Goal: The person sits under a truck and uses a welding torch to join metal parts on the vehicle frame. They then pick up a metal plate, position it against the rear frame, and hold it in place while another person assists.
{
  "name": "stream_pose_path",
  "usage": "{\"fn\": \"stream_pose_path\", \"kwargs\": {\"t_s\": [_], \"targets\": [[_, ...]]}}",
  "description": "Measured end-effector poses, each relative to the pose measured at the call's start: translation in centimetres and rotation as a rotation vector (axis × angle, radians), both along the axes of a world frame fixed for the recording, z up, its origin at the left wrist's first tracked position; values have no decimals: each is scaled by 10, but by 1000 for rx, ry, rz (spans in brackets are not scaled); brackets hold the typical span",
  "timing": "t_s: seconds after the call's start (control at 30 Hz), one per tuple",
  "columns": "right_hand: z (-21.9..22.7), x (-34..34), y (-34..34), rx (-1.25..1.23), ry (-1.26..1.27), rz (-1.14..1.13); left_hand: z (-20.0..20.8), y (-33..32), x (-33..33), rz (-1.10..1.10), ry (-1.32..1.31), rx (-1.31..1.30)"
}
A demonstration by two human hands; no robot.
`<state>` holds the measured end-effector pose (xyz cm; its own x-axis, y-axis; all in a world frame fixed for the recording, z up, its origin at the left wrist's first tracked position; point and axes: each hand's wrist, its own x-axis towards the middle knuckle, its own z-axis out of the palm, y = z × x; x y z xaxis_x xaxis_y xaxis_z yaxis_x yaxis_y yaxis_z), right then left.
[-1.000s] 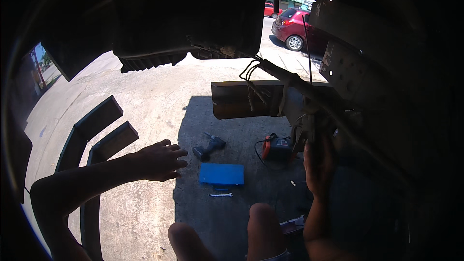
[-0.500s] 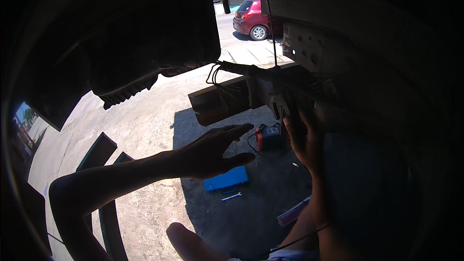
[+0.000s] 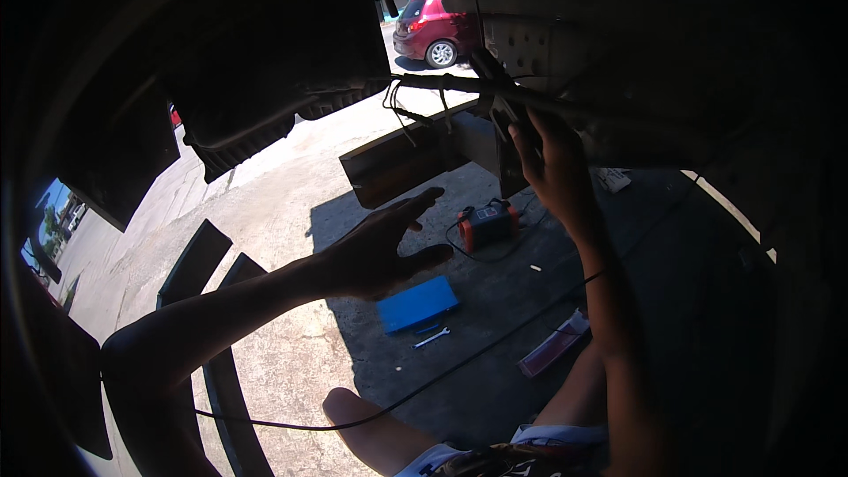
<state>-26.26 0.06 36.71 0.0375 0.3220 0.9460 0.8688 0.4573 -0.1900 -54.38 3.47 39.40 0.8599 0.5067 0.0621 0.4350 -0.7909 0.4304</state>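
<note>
My left hand (image 3: 380,252) reaches over the ground, open and empty, with thumb and fingers apart. My right hand (image 3: 558,168) is raised under the dark vehicle underside, its fingers closed around a dark, narrow, flat-sided thing (image 3: 505,113); shadow hides what kind it is. Just beyond those fingers passes a dark wrapped wiring harness (image 3: 442,82), with loose thin wires hanging at its left end. Behind the harness is a dark metal beam (image 3: 397,162) with a box-like end.
On the ground lie a blue case (image 3: 419,304), a wrench (image 3: 431,338), a red-and-black boxy device (image 3: 488,224) with a cable, and a purplish flat package (image 3: 553,344). A thin black cable (image 3: 424,390) crosses near my knees. Curved dark strips (image 3: 231,389) lie left. A red car (image 3: 435,28) stands outside.
My view has shifted. My right hand has risen toward the harness with the dark thing, while my left hand stays outstretched. The black cable across my legs shows more fully.
</note>
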Motion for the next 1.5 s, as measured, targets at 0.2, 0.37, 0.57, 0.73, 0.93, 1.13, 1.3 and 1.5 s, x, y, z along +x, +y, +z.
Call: {"fn": "stream_pose_path", "kwargs": {"t_s": [0.2,0.37,0.57,0.73,0.93,1.13,1.3,1.5], "targets": [[10,21,-1,-80,-99,-97,-12,15,-4,101,42,-26],[13,27,4,55,-211,-139,-10,24,-3,40,-112,187],[13,33,5,-46,-157,-150,-2,26,0,62,-221,267],[14,39,10,-55,-175,-202,-7,25,-4,-2,-107,219],[14,42,9,-40,-228,-238,-32,39,-28,-280,673,263],[15,44,8,-30,-208,-200,-72,37,-47,-286,1029,149],[14,44,9,-105,-116,-139,-76,40,-43,-298,995,162],[17,43,8,-56,-181,-190,-70,36,-39,-313,942,192]]}}
